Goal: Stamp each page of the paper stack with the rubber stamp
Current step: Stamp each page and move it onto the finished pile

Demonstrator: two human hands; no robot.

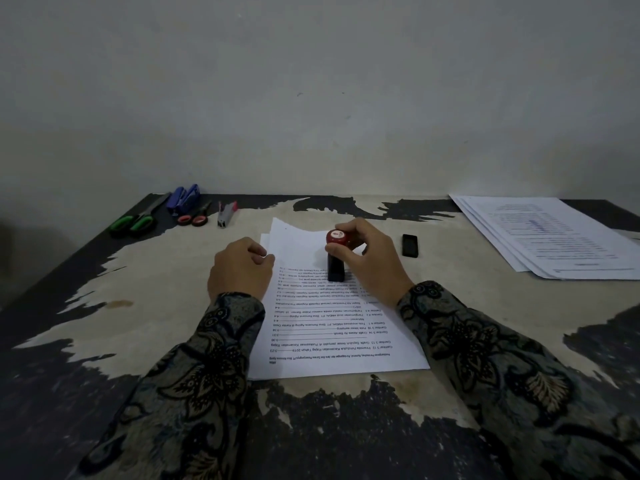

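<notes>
A stack of printed pages lies in the middle of the worn table, its text upside down to me. The rubber stamp, black body with a red round top, stands upright on the upper part of the top page. My right hand grips the stamp's red top with fingers and thumb curled round it. My left hand rests on the left edge of the stack with its fingers loosely curled and holds nothing.
A second pile of printed sheets lies at the far right. A small black cap sits right of the stamp. At the far left lie green-handled scissors, red-handled scissors, a blue stapler and a grey stapler. A wall rises behind the table.
</notes>
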